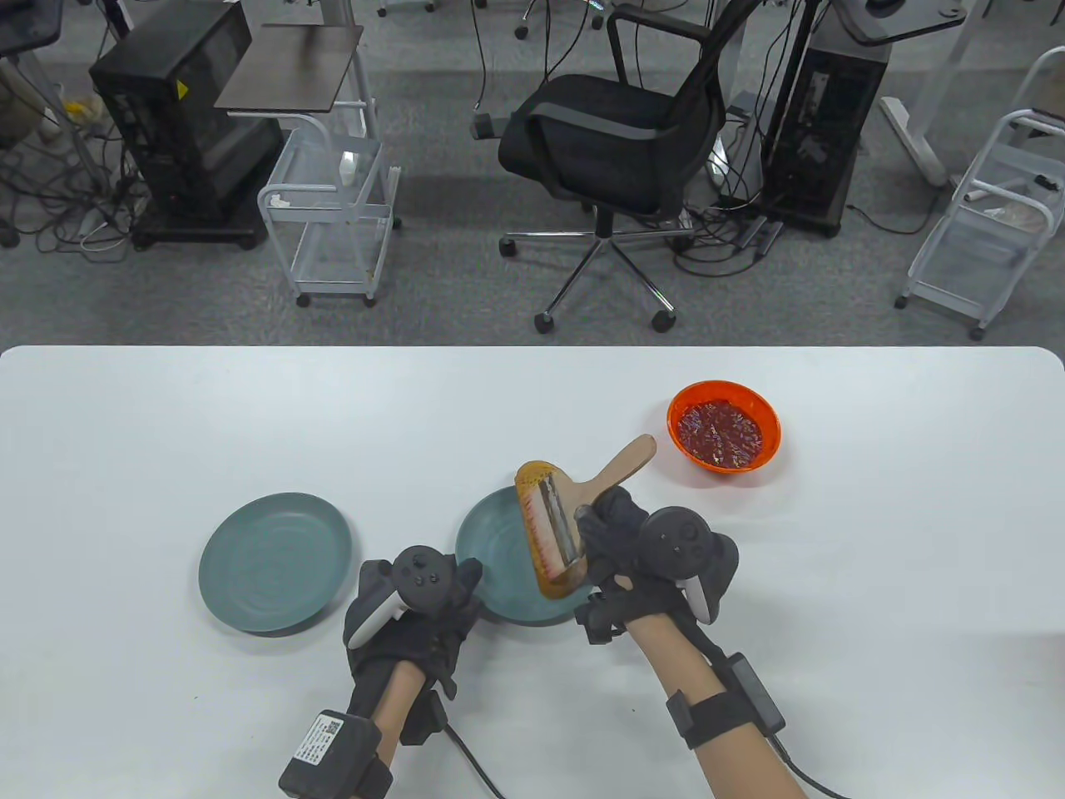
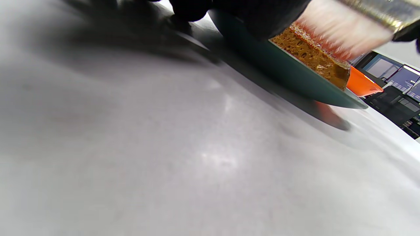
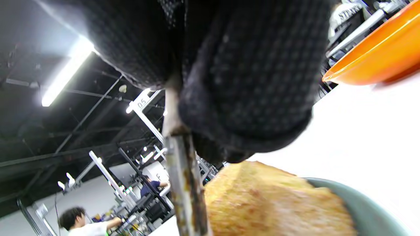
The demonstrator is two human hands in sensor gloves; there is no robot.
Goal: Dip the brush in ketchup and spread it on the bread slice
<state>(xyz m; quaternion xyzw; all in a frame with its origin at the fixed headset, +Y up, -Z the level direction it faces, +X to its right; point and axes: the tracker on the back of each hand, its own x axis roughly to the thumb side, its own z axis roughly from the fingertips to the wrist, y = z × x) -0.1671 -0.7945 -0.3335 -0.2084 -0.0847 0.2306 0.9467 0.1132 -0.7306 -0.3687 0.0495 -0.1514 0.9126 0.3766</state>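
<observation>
A brown bread slice [image 1: 562, 583] lies on a teal plate [image 1: 491, 533] near the table's front middle. My right hand [image 1: 603, 520] grips a wide wooden-handled brush [image 1: 620, 468] by its neck. The red-tinged bristles [image 1: 537, 533] lie across the top of the bread. My left hand [image 1: 466, 578] holds the plate's left rim. An orange bowl of ketchup [image 1: 724, 433] stands to the back right. In the left wrist view the bristles [image 2: 338, 32] press on the bread [image 2: 315, 57] above the plate rim [image 2: 288, 75]. The right wrist view shows my gloved fingers [image 3: 246, 82] on the brush's metal band [image 3: 183, 177] beside the bread [image 3: 269, 203].
A second teal plate [image 1: 274, 570] sits bare at the left. The orange bowl also shows in the left wrist view [image 2: 362, 85] and the right wrist view [image 3: 377, 59]. An office chair [image 1: 616, 141] and carts stand beyond the table's far edge.
</observation>
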